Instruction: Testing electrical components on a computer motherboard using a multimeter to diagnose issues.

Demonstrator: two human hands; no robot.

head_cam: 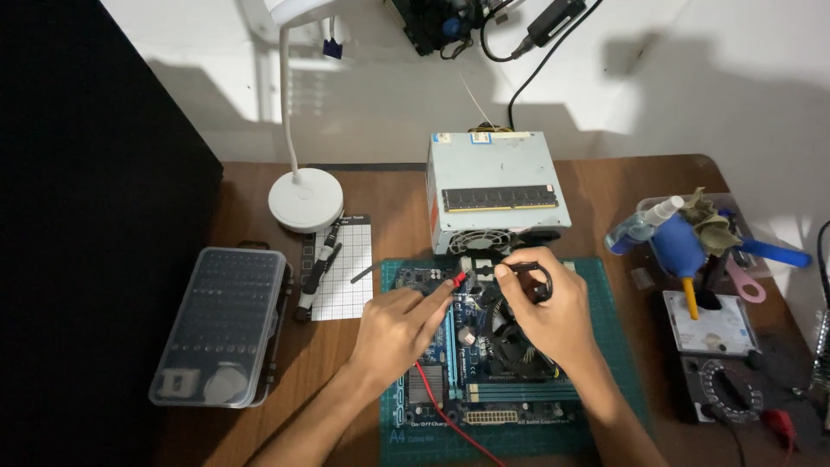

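Observation:
A blue computer motherboard [480,391] lies on a green cutting mat [605,294] in front of me. My left hand [399,326] pinches a red test probe [456,278] whose red lead [445,406] trails toward me over the board. My right hand [545,311] holds a black test probe [519,268] with a black lead looped beside it. Both probe tips meet near the board's far edge. The round cooler fan [510,342] sits partly under my right hand.
A grey power supply [494,186] with a memory stick on top stands behind the board. A screwdriver bit case [220,324] and white grid pad lie left, beside a white lamp base [304,199]. A multimeter [722,380], a hard drive, a blue air blower and a spray bottle sit right.

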